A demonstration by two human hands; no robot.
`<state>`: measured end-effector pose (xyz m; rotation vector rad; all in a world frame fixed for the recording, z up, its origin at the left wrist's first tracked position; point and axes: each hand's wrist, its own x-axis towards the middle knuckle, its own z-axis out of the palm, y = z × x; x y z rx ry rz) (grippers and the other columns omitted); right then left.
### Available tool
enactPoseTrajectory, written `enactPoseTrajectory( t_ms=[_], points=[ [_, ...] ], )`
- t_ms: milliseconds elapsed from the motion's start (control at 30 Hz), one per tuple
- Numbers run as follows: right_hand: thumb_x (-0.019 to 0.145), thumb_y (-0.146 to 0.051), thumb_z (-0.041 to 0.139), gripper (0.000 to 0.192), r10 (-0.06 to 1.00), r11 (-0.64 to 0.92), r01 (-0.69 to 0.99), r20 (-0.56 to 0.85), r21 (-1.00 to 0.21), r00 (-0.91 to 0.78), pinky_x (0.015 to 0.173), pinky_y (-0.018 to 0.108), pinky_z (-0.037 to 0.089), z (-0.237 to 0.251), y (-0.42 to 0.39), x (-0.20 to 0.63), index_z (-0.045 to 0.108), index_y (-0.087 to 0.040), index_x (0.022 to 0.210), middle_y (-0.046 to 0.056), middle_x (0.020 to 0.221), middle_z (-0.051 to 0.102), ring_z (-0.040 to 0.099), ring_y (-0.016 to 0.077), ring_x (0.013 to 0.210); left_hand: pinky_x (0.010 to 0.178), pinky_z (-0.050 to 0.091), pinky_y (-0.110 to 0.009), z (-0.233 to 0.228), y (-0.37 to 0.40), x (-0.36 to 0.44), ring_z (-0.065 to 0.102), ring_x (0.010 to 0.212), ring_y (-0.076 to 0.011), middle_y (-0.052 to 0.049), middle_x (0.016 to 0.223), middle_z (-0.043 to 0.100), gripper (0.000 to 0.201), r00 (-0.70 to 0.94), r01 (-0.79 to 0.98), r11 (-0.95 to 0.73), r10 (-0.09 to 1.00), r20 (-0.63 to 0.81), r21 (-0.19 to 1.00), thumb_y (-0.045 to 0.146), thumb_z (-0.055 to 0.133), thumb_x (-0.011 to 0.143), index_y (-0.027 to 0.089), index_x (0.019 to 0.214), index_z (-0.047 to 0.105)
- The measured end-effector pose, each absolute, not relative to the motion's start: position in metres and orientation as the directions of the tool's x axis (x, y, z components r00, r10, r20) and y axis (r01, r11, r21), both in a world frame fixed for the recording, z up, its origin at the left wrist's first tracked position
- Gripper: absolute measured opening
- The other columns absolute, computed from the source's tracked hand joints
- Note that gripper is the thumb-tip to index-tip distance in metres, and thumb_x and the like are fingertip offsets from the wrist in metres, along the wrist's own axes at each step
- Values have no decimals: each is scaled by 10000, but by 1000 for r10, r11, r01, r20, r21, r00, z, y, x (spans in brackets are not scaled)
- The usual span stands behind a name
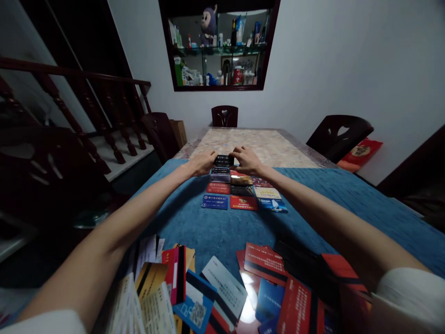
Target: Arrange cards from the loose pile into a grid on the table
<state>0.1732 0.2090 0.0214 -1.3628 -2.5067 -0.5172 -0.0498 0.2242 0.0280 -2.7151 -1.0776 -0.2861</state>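
Observation:
Both my arms reach far out over a blue cloth (194, 222) on the table. My left hand (202, 162) and my right hand (246, 160) touch the two ends of a black card (223, 160) at the far end of a grid of cards. The grid holds several cards laid flat in rows, among them a red card (218, 188), a blue card (214, 202) and a white-and-blue card (273, 204). Whether the black card is gripped or only pressed down I cannot tell.
A loose heap of several cards (208, 292) lies at the near edge, red, blue, yellow and white. Beyond the cloth is bare marbled tabletop (257, 141). Dark chairs (224, 116) stand around the table. A wooden stair rail (86, 76) runs at left, a wall shelf (219, 44) behind.

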Motion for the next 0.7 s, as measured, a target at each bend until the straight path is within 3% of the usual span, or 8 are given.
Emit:
enactPoseTrajectory(
  t_ms=[167, 333, 700],
  points=[
    [832, -402, 615, 486, 829, 459, 879, 294, 125, -475, 860, 377, 362, 7, 224, 168, 625, -174, 1261, 139, 1238, 598, 483, 318, 1095, 871, 473, -303, 11, 248, -47, 583, 1001, -216, -128, 1195, 560, 282, 683, 728, -680, 707, 185, -91, 171, 557, 851, 114, 1127, 538],
    [849, -385, 597, 523, 876, 424, 903, 224, 64, -427, 883, 363, 350, -3, 235, 164, 577, -250, 1354, 106, 1291, 588, 481, 305, 1139, 875, 485, -296, -2, 269, -45, 594, 1018, -231, -109, 1160, 588, 298, 652, 755, -655, 746, 136, -25, 156, 566, 802, 133, 1098, 599],
    [853, -387, 565, 498, 923, 371, 927, 87, 52, -374, 876, 403, 351, -12, 245, 160, 595, -324, 1347, 92, 1316, 620, 469, 343, 1195, 885, 466, -256, -17, 285, -37, 603, 1031, -221, -95, 1101, 670, 293, 640, 768, -639, 767, 39, -47, 137, 541, 807, 133, 1071, 667]
  ],
)
